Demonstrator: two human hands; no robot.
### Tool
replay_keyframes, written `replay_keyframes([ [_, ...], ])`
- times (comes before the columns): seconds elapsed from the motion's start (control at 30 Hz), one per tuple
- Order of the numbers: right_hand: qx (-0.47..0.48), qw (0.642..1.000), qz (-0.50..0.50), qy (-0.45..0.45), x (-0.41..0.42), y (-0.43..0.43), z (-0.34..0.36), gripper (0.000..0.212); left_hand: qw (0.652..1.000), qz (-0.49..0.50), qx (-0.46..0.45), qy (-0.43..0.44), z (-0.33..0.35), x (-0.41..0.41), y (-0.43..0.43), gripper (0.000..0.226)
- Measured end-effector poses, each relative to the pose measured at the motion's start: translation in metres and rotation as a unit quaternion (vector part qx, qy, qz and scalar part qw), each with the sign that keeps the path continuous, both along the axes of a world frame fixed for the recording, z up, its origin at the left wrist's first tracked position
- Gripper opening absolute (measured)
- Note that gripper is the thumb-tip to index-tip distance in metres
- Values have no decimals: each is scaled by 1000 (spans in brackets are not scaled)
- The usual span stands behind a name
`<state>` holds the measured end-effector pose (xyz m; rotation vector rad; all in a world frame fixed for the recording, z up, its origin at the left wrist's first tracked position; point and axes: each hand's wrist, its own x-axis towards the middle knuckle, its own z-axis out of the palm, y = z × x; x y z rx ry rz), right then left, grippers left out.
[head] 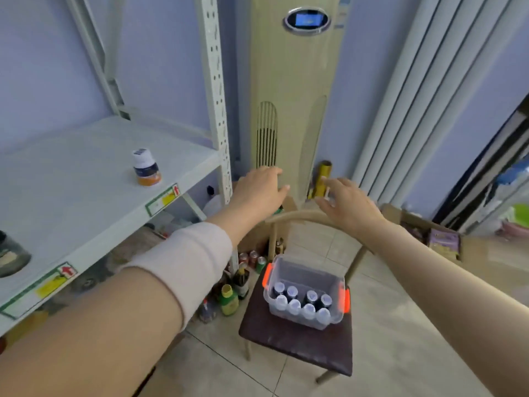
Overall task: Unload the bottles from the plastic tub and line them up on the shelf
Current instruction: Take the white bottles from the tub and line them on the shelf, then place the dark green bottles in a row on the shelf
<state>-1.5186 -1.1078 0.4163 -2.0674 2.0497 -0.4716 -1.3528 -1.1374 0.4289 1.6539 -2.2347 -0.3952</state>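
The left hand (259,190) and right hand (347,203) reach forward in the head view, fingers loose and spread, grasping nothing, above the curved back of the chair (286,345). The plastic tub (303,269) sits lidless on the chair seat, towards its back edge, handy beside the shelf (71,190). The bottles (300,305) stand inside it caps up, in two rows of four. One white-capped bottle (146,167) stands upright near the shelf's front edge, likely the start of the line.

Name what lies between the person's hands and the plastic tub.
The chair's curved backrest crosses between the left hand, right hand and plastic tub, seen in the head view.
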Motion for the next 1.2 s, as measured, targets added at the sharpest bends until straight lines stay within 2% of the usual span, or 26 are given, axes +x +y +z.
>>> replay_keyframes([
  [0.33, 149, 982, -115, -22, -95, -25, -150, 50, 980, -134, 140, -53, -145, -112, -72, 45],
  [0.57, 313, 937, -140, -71, -108, -44, -283, 53, 939, -149, 298, -83, -286, -139, -106, 45],
  [0.7, 352, 922, -138, -79, -112, -54, -352, 54, 917, -155, 353, -103, -364, -153, -108, 42],
  [0.83, 389, 911, -125, -61, -119, -71, -412, 57, 910, -157, 368, -110, -426, -165, -109, 42],
  [0.93, 408, 910, -68, -2, -121, -80, -455, 62, 907, -144, 380, -113, -468, -170, -110, 48],
  [1.0, 420, 905, -43, 48, -116, -83, -471, 56, 904, -149, 386, -112, -487, -171, -107, 52],
  [1.1, 394, 911, -35, 114, -110, -89, -484, 41, 906, -147, 382, -111, -505, -174, -103, 51],
  [1.2, 363, 922, -37, 130, -111, -98, -487, 43, 918, -135, 357, -109, -518, -175, -102, 46],
])
